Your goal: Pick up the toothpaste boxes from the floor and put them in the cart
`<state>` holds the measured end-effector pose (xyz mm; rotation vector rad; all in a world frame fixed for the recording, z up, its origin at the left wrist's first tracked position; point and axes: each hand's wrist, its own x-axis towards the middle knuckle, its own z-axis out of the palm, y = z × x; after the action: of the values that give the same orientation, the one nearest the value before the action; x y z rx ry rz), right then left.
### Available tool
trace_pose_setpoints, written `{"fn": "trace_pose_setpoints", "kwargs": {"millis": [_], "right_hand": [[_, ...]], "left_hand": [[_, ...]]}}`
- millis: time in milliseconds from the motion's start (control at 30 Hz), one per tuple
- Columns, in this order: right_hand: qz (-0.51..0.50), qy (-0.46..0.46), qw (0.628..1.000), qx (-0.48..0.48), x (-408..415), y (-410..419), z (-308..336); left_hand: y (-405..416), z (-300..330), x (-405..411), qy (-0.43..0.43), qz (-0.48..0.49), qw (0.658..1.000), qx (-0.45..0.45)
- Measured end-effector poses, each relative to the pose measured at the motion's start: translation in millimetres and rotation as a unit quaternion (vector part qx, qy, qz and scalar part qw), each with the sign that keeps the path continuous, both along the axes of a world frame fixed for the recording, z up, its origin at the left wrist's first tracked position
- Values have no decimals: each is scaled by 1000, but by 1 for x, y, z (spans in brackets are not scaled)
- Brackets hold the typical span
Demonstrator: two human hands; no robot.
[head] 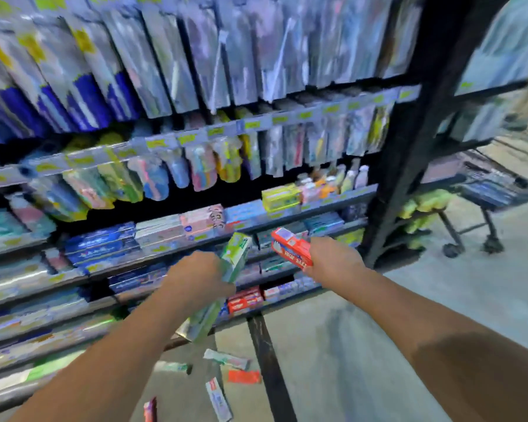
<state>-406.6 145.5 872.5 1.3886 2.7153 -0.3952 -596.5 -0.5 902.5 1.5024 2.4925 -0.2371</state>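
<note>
Shop aisle, boxes scattered on the floor (363, 345).
Your left hand (197, 277) grips green toothpaste boxes (226, 275); your right hand (333, 257) grips a red toothpaste box (290, 246).

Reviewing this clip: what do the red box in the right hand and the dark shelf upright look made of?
Red rectangular toothpaste box, gripped by the right hand: likely printed paperboard, slightly glossy, with crisp folded edges. Dark vertical shelf upright: probably painted metal, matte black, judging by its straight rigid profile; blur leaves this open.
</note>
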Motion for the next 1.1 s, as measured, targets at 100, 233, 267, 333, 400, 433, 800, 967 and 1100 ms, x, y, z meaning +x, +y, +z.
{"fn": "trace_pose_setpoints", "kwargs": {"millis": [100, 233, 267, 333, 400, 433, 800, 967, 1100], "right_hand": [[-76, 3, 997, 5, 78, 54, 2], [-170, 2, 985, 12, 182, 111, 3], [-188, 2, 982, 15, 207, 122, 4], [-219, -6, 975, 26, 252, 142, 4], [-251, -9, 968, 24, 293, 160, 2], [-272, -6, 962, 17, 310, 169, -1], [-414, -27, 910, 15, 419, 316, -39], [-459, -43, 887, 21, 442, 407, -24], [-491, -37, 870, 28, 469, 469, -16]], "left_hand": [[84, -1, 58, 4, -65, 998, 5], [182, 4, 140, 0, -144, 990, 2], [203, 6, 161, 2, -167, 986, 3], [241, 8, 203, 12, -218, 976, 0], [277, 7, 241, 16, -255, 967, -4], [295, 5, 257, 11, -270, 963, -4], [516, -31, 367, -13, -386, 922, -6], [631, -24, 397, -36, -411, 910, -21], [716, -26, 434, -34, -445, 895, -1]]}}
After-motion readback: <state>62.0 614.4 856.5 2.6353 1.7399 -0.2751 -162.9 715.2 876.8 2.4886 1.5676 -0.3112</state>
